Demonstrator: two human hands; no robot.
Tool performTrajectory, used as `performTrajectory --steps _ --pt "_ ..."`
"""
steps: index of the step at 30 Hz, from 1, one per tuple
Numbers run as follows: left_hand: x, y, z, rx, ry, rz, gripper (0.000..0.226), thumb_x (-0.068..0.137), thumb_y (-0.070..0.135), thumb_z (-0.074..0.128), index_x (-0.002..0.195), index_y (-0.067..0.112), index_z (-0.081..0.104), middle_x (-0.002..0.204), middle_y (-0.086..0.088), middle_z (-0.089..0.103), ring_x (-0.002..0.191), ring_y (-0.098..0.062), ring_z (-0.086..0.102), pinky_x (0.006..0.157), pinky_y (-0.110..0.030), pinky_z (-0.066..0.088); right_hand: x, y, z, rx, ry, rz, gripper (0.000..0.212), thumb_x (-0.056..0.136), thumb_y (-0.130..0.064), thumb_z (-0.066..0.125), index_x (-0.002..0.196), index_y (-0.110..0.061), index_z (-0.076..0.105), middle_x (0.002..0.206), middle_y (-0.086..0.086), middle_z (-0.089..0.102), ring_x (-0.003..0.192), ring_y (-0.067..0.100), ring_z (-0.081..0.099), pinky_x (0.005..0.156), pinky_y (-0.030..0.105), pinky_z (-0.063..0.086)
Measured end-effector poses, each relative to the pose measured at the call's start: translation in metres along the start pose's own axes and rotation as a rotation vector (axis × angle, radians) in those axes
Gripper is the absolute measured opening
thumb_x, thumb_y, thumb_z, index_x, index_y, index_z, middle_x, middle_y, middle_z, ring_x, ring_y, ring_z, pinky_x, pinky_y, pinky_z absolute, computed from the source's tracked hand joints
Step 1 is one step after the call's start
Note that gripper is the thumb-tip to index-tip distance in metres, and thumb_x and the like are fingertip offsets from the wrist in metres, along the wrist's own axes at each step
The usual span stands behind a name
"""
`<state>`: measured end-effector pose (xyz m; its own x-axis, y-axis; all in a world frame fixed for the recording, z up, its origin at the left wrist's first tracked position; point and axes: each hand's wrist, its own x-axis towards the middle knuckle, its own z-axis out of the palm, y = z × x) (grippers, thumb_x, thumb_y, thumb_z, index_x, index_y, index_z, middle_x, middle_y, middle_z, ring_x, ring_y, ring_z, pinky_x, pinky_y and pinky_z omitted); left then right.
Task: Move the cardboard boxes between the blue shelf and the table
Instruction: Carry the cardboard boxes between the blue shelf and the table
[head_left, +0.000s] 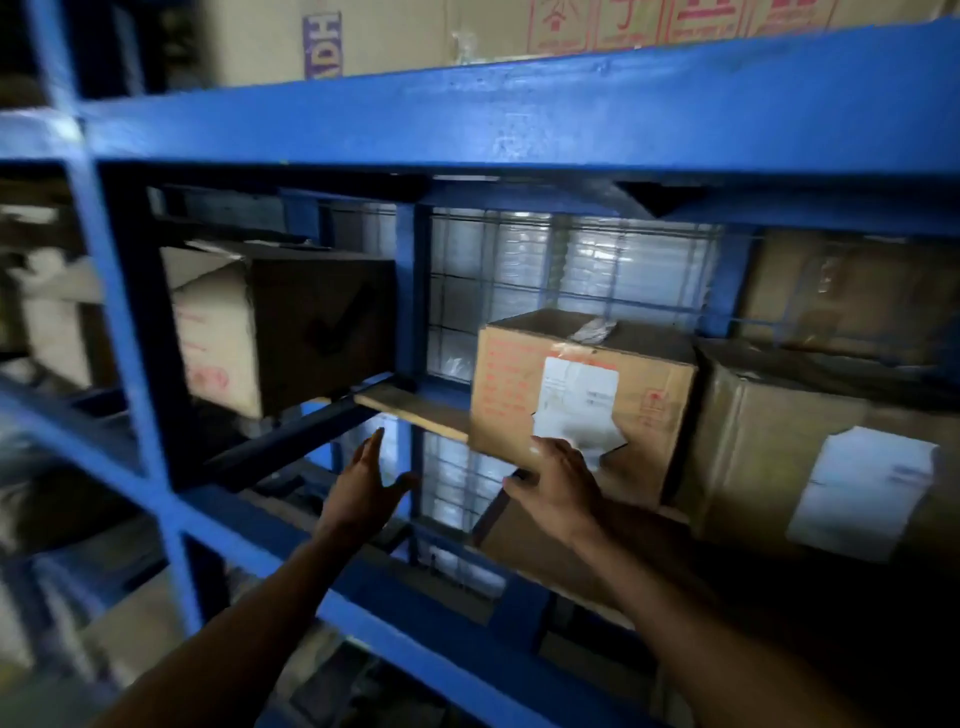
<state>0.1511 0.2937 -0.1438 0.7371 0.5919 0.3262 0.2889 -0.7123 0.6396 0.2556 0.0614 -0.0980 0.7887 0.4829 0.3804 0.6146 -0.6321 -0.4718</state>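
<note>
A small cardboard box (582, 384) with red print and a torn white label stands on the middle level of the blue shelf (467, 119). My right hand (558, 486) lies with straight fingers against the box's lower front face. My left hand (366, 480) is open in the air, to the left of the box and below its level, touching nothing. A darker cardboard box (280, 327) sits further left on the same level.
A large box with a white label (831, 457) stands right of the small one, another (852, 291) behind it. More boxes (395, 36) fill the top level. A wire mesh backs the shelf. A blue upright (124, 338) stands at the left.
</note>
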Motion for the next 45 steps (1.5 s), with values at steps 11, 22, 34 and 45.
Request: performTrajectory --steps 11,22,34,45 --pt "-0.300 -0.056 -0.105 0.089 0.457 -0.631 0.071 0.087 0.044 0.069 0.146 0.016 0.043 0.145 -0.014 0.050 0.131 -0.031 0.049 0.102 -0.040 0.040 -0.114 -0.104 0.068 0.394 -0.652 -0.382 0.075 0.077 -0.046 0.079 0.139 -0.012 0.052 0.138 0.008 0.058 0.123 0.022 0.057 0.103 0.035 0.046" --pt "-0.651 0.024 -0.164 0.274 0.839 -1.096 0.065 0.085 0.039 0.073 0.141 0.014 0.050 0.135 -0.009 0.060 0.122 -0.026 0.057 0.102 -0.037 0.046 -0.355 -0.198 0.078 0.346 -1.021 -0.863 0.078 0.077 -0.051 0.076 0.141 -0.014 0.051 0.138 0.011 0.059 0.127 0.025 0.056 0.100 0.031 0.045" --pt "-0.921 0.127 -0.115 0.055 1.129 -1.438 0.067 0.080 0.054 0.067 0.138 0.024 0.050 0.128 0.003 0.063 0.115 -0.019 0.061 0.100 -0.040 0.049 -0.587 -0.223 0.042 0.256 -1.277 -1.303 0.076 0.080 -0.049 0.073 0.141 -0.011 0.050 0.141 0.010 0.056 0.128 0.026 0.054 0.101 0.036 0.046" --pt "-0.967 0.159 -0.186 0.208 1.498 -1.379 0.087 0.084 0.062 0.061 0.152 0.017 0.030 0.146 -0.015 0.049 0.132 -0.029 0.048 0.110 -0.044 0.040 -0.672 -0.325 0.001 0.454 -1.331 -1.331 0.089 0.077 -0.062 0.072 0.145 -0.011 0.044 0.142 0.010 0.055 0.128 0.026 0.054 0.105 0.036 0.045"
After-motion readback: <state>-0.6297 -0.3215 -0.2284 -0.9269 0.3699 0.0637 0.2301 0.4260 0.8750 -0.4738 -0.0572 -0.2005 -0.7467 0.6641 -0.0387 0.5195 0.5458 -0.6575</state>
